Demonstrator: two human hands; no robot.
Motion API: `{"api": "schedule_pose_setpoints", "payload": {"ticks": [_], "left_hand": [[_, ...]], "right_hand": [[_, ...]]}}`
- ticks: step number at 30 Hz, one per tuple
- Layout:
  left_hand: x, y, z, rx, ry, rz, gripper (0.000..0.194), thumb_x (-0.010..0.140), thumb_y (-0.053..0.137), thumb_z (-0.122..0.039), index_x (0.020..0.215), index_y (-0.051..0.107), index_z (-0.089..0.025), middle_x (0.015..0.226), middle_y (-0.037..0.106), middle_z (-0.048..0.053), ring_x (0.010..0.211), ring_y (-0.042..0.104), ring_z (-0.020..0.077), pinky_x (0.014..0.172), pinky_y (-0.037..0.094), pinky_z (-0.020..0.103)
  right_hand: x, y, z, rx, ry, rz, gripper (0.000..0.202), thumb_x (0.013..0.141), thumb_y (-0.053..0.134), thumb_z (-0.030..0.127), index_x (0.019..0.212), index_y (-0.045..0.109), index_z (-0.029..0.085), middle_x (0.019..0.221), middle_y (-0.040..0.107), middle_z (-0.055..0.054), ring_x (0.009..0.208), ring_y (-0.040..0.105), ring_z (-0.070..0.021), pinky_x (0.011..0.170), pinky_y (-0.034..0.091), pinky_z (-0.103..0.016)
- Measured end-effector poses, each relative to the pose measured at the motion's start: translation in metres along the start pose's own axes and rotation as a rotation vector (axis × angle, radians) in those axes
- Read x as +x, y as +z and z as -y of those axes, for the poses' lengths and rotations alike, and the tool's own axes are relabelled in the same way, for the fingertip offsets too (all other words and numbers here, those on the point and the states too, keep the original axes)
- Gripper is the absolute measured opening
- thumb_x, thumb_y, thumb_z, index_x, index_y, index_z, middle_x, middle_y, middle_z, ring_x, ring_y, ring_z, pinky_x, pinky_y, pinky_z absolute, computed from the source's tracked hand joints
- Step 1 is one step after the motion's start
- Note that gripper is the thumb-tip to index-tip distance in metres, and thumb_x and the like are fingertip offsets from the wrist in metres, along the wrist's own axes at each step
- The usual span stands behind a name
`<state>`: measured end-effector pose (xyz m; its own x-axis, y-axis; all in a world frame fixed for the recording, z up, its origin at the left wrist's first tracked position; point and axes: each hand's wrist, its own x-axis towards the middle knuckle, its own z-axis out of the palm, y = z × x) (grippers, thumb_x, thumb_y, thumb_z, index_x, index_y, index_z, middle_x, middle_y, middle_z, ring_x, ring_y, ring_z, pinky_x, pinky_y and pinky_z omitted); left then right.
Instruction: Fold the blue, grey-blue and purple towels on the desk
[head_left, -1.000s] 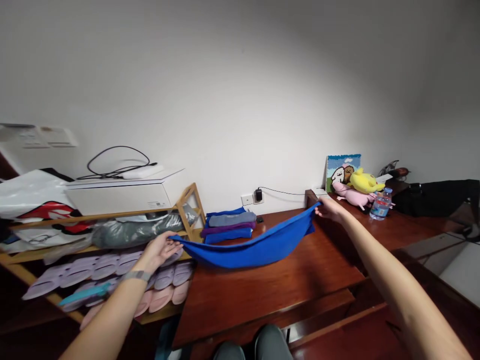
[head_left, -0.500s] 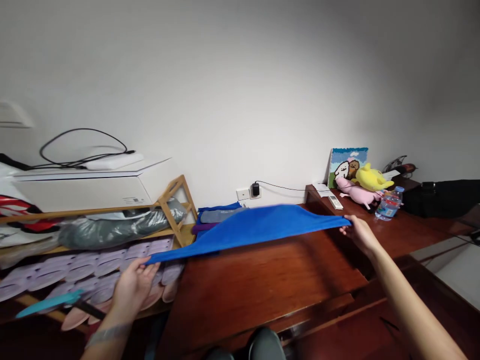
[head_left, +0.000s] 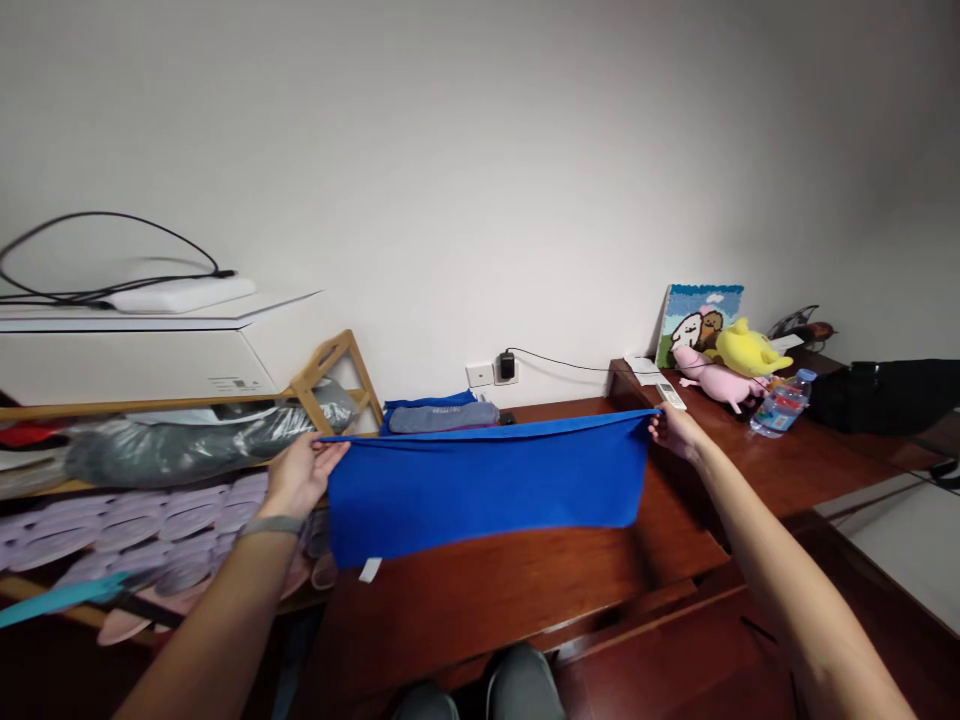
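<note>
A blue towel (head_left: 487, 490) hangs stretched between my two hands above the wooden table (head_left: 450, 610). My left hand (head_left: 301, 475) pinches its upper left corner, and a grey band circles that wrist. At the upper right corner, my right hand (head_left: 675, 430) is closed on the cloth. The top edge is pulled nearly straight, and the lower part drops down with a small white tag (head_left: 370, 570) at its bottom left. Behind the towel lies a stack of folded cloths, a grey one (head_left: 442, 416) on top and a blue one (head_left: 431, 400) further back.
On the left, a wooden rack (head_left: 341, 375) holds lilac slippers (head_left: 187, 515), a plastic-wrapped bundle (head_left: 195, 450) and a white box (head_left: 127, 365). Plush toys (head_left: 720, 375), a water bottle (head_left: 781, 405) and a black bag (head_left: 877, 400) sit at right. A plugged charger (head_left: 507, 365) trails a cable.
The blue towel was billowing up between my hands and now hangs down. My left hand has risen and moved right; my right hand has shifted slightly left and up.
</note>
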<state>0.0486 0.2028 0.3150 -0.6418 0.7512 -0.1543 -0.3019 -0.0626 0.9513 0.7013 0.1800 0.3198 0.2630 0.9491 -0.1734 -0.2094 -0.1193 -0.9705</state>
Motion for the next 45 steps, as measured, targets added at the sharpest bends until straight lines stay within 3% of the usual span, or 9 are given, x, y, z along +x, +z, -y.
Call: {"api": "schedule_pose_setpoints", "payload": {"ticks": [6, 13, 18, 23, 31, 37, 41, 43, 45], "left_hand": [[-0.032, -0.043, 0.009, 0.012, 0.045, -0.033, 0.015, 0.084, 0.067, -0.025, 0.08, 0.052, -0.025, 0.067, 0.052, -0.004, 0.079, 0.071, 0.02, 0.086, 0.067, 0.042], [-0.101, -0.121, 0.126, 0.377, -0.103, -0.087, 0.02, 0.065, 0.072, -0.036, 0.069, 0.056, -0.024, 0.054, 0.059, 0.0, 0.051, 0.057, 0.0226, 0.056, 0.05, 0.038], [-0.117, -0.161, 0.186, 1.233, 0.068, 0.049, 0.033, 0.082, 0.049, -0.054, 0.063, 0.058, -0.029, 0.067, 0.07, 0.009, 0.074, 0.069, 0.0361, 0.07, 0.05, 0.045], [-0.119, -0.174, 0.2, 1.616, 0.163, 0.118, 0.051, 0.092, 0.029, -0.053, 0.085, 0.07, -0.024, 0.107, 0.076, 0.017, 0.098, 0.071, 0.038, 0.078, 0.05, 0.045], [-0.153, -0.191, 0.213, 1.781, 0.294, 0.103, 0.056, 0.096, 0.028, -0.052, 0.093, 0.074, -0.02, 0.108, 0.073, 0.017, 0.1, 0.067, 0.0362, 0.08, 0.048, 0.043], [-0.168, -0.21, 0.219, 1.759, 0.48, -0.022, 0.052, 0.095, 0.034, -0.047, 0.107, 0.072, -0.015, 0.109, 0.073, 0.019, 0.099, 0.067, 0.0371, 0.08, 0.05, 0.045], [-0.147, -0.206, 0.219, 1.61, 0.775, 0.026, 0.048, 0.097, 0.036, -0.042, 0.113, 0.072, -0.014, 0.119, 0.072, 0.02, 0.109, 0.067, 0.036, 0.093, 0.053, 0.048], [-0.126, -0.184, 0.219, 1.506, 0.871, 0.168, 0.044, 0.098, 0.037, -0.038, 0.11, 0.073, -0.018, 0.119, 0.074, 0.017, 0.114, 0.067, 0.0324, 0.103, 0.052, 0.045], [-0.101, -0.151, 0.222, 1.433, 0.934, 0.314, 0.044, 0.099, 0.036, -0.036, 0.114, 0.074, -0.02, 0.126, 0.074, 0.015, 0.123, 0.066, 0.0298, 0.112, 0.049, 0.044]], "right_hand": [[-0.022, -0.042, -0.016, 0.039, 0.019, -0.028, 0.021, 0.091, 0.064, 0.034, 0.077, 0.052, 0.024, 0.061, 0.055, 0.004, 0.054, 0.056, -0.0125, 0.054, 0.051, -0.021], [-0.05, -0.075, -0.161, -0.249, 0.111, -0.037, 0.037, 0.086, 0.058, 0.052, 0.063, 0.053, 0.024, 0.057, 0.06, -0.001, 0.051, 0.055, -0.0142, 0.05, 0.044, -0.022], [-0.063, -0.079, -0.243, -0.498, 0.223, -0.073, 0.04, 0.087, 0.048, 0.053, 0.058, 0.051, 0.025, 0.051, 0.058, -0.001, 0.043, 0.053, -0.0151, 0.044, 0.037, -0.021], [-0.06, -0.1, -0.258, -0.664, 0.245, -0.145, 0.033, 0.088, 0.046, 0.046, 0.065, 0.056, 0.025, 0.055, 0.063, -0.002, 0.052, 0.066, -0.0194, 0.048, 0.045, -0.024], [-0.082, -0.124, -0.268, -0.872, 0.106, -0.204, 0.037, 0.089, 0.048, 0.042, 0.101, 0.074, 0.019, 0.074, 0.077, -0.007, 0.08, 0.079, -0.0285, 0.08, 0.058, -0.033], [-0.106, -0.129, -0.279, -1.259, -0.112, -0.199, 0.048, 0.102, 0.037, 0.037, 0.132, 0.069, 0.019, 0.098, 0.08, -0.014, 0.09, 0.078, -0.0294, 0.074, 0.055, -0.035], [-0.118, -0.099, -0.268, -1.617, -0.272, -0.313, 0.046, 0.103, 0.037, 0.028, 0.131, 0.071, 0.013, 0.109, 0.075, -0.022, 0.099, 0.073, -0.0351, 0.081, 0.054, -0.042], [-0.121, -0.047, -0.263, -1.617, -0.415, -0.301, 0.044, 0.103, 0.039, 0.028, 0.128, 0.073, 0.013, 0.115, 0.074, -0.023, 0.104, 0.071, -0.0348, 0.089, 0.054, -0.044], [-0.123, 0.029, -0.263, -1.488, -0.569, -0.083, 0.043, 0.102, 0.041, 0.024, 0.13, 0.073, 0.018, 0.124, 0.073, -0.019, 0.11, 0.069, -0.031, 0.1, 0.052, -0.043]]}}
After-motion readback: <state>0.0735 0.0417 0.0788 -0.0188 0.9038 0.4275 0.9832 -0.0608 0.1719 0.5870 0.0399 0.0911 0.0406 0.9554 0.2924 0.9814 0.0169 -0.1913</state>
